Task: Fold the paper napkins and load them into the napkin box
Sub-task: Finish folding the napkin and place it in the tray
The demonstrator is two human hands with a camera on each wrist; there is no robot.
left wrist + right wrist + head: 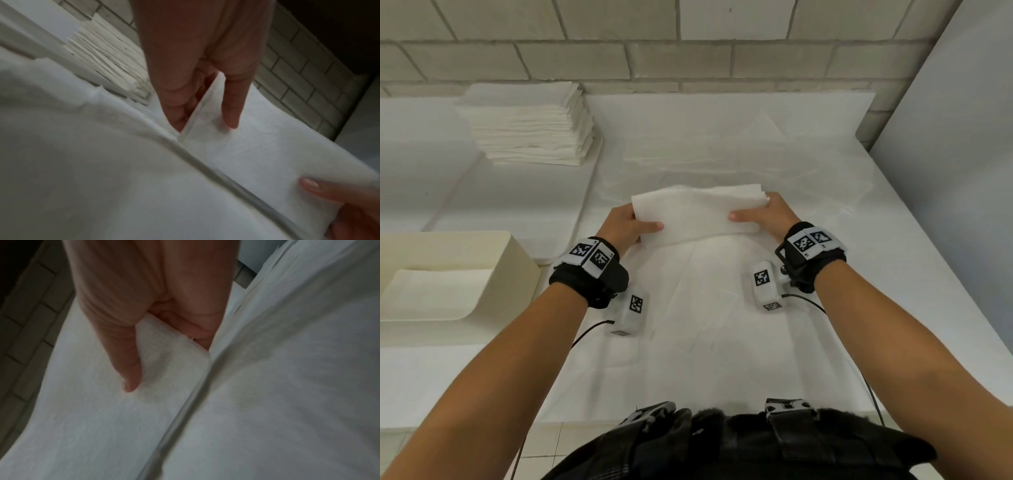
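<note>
White paper napkin (697,214) sits mid-frame, lifted over the desk (722,308); my left hand (625,228) pinches its left end and my right hand (767,214) pinches its right end. Cream napkin box (517,260) lies at left, a napkin stack (527,123) upper left.
</note>
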